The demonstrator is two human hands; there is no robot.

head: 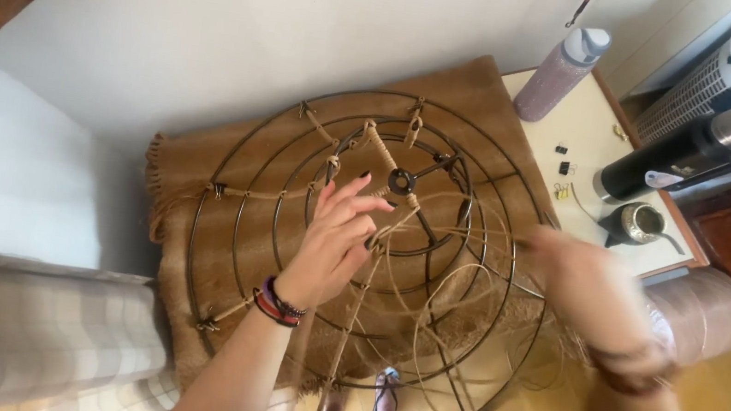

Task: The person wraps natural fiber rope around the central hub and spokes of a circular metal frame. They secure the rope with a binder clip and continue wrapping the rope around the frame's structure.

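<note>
Left hand, nearest, pinches cord against a spoke of the wire frame. Right hand is blurred, grip unclear; steady tension would likely keep wraps tight.

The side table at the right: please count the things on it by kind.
Bottles: 2 (glittery lilac bottle, black flask)
Metal cup with straw: 1
Binder clips: 3, two black, one yellowish
Total: 6
</note>
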